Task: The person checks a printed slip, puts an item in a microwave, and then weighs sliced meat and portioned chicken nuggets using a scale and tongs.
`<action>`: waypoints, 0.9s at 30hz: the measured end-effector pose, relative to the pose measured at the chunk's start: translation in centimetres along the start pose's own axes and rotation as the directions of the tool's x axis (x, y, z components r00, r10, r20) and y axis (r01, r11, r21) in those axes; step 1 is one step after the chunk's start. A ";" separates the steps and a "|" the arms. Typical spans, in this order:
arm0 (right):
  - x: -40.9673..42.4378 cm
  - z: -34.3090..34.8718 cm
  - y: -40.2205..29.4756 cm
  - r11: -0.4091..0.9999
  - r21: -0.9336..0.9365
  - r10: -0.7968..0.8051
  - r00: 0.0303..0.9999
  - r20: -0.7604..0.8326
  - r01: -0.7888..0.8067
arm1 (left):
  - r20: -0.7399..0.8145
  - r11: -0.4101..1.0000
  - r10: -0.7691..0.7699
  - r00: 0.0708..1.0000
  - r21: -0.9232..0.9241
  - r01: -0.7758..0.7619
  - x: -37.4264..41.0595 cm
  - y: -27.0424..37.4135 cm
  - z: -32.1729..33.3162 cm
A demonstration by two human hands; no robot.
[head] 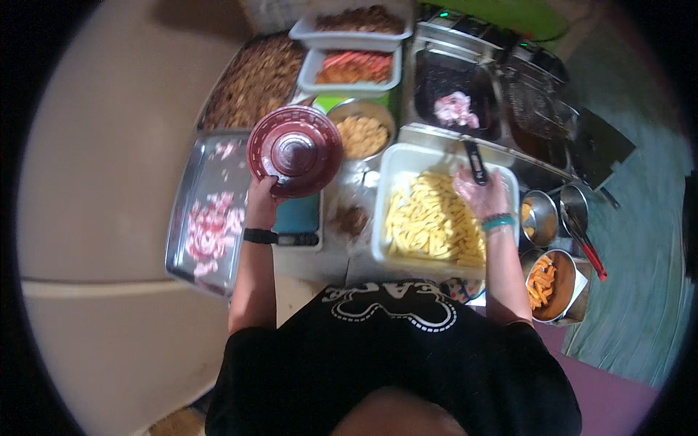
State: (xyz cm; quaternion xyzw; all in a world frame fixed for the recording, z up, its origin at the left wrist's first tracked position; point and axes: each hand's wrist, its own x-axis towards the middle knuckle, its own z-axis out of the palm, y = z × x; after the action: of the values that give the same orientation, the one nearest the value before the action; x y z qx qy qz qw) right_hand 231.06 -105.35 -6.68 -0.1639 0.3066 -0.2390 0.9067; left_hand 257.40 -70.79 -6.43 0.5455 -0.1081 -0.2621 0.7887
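Observation:
My left hand (264,199) grips the near rim of a reddish-brown plastic bowl (297,150), tilted so that its round base shows. Below the bowl is a metal tray (191,158) with pieces of raw pink meat (212,229). My right hand (482,193), in a clear plastic glove, is at the black handle (475,163) of a fryer basket; whether the fingers close around it is unclear. More pale pink meat (457,109) is in the fryer well (425,82) at that handle's far end. Under my right hand stands a white tub (384,218) of cut potato fries (431,218).
A second fryer well with a wire basket (531,111) is at the right. Metal bowls (567,278) and red-handled tongs (591,253) stand nearer. Left of centre are a dark tray of brown food (256,82), plastic tubs (349,84) and a steel bowl of nuggets (362,136).

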 end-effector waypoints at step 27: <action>-5.7 1.4 17.9 0.058 -0.842 -0.229 0.828 0.512 0.537 | 0.148 0.354 0.154 0.977 0.915 -0.194 -15.6 -11.5 -9.3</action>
State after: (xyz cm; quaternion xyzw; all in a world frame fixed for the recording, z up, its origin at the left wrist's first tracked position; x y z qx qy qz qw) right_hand 233.89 -87.21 -10.86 -0.8016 0.2167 -0.1998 0.5201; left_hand 245.16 -58.11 -18.71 0.8729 -0.3072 -0.0818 0.3701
